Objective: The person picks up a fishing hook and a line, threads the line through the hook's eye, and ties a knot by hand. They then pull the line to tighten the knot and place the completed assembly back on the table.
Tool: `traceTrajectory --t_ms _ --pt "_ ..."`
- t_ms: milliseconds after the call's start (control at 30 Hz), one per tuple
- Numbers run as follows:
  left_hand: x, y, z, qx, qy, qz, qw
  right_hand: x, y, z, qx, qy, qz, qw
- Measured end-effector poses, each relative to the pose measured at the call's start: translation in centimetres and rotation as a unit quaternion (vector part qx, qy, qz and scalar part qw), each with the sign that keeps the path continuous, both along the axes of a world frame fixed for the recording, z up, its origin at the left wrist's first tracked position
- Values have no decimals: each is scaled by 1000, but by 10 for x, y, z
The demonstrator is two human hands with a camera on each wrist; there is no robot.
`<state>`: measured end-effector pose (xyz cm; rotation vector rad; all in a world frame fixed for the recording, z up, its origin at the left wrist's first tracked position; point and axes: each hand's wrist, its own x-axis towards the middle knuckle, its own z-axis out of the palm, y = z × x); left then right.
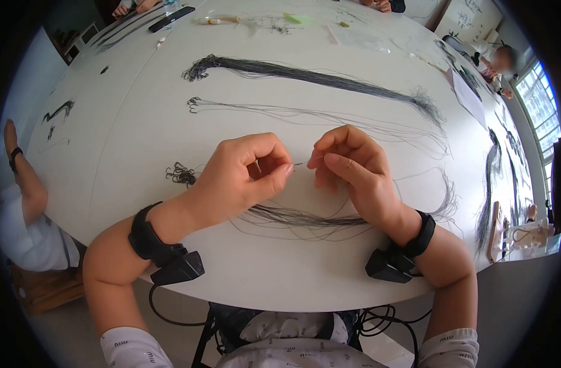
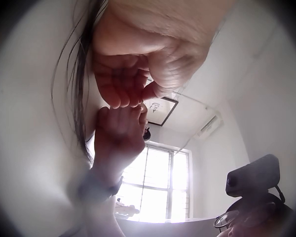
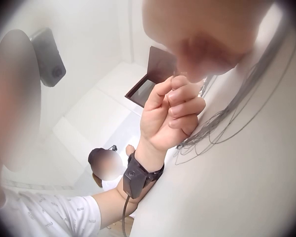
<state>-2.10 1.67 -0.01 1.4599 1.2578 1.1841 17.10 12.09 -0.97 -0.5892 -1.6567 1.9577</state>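
Note:
Over the near middle of the white table (image 1: 127, 202), my two hands face each other with their fingertips close together. My left hand (image 1: 244, 168) pinches a tiny fish hook between thumb and forefinger, and its dark shank (image 1: 297, 164) pokes out toward the right. Thin fishing line runs from there to my right hand (image 1: 354, 168), whose curled thumb and fingers hold it. The hook's bend is hidden by the left fingers. Below the hands lies a bundle of dark lines (image 1: 293, 216), its cluster of hooks (image 1: 181, 175) showing left of my left wrist.
Beyond my hands lie a small group of hooked lines (image 1: 250, 110) and a thick black bundle (image 1: 305, 75). More bundles (image 1: 490, 184) lie at the right. A white paper sheet (image 1: 466, 95) is at the right edge. Other people sit around the table.

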Motion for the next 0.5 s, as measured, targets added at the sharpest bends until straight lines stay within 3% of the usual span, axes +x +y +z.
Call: traceTrajectory --t_ms 33,67,167,500 --pt "1 -1 -1 139 168 25 976 0 1 -3 80 5 11 997" --pt "2 -2 -1 139 168 24 976 0 2 -5 160 11 22 987" --pt "4 -1 -3 222 225 49 948 0 -1 -6 208 -6 51 977" --pt "3 3 -5 386 336 67 857 -5 -6 -10 216 -10 -7 976"
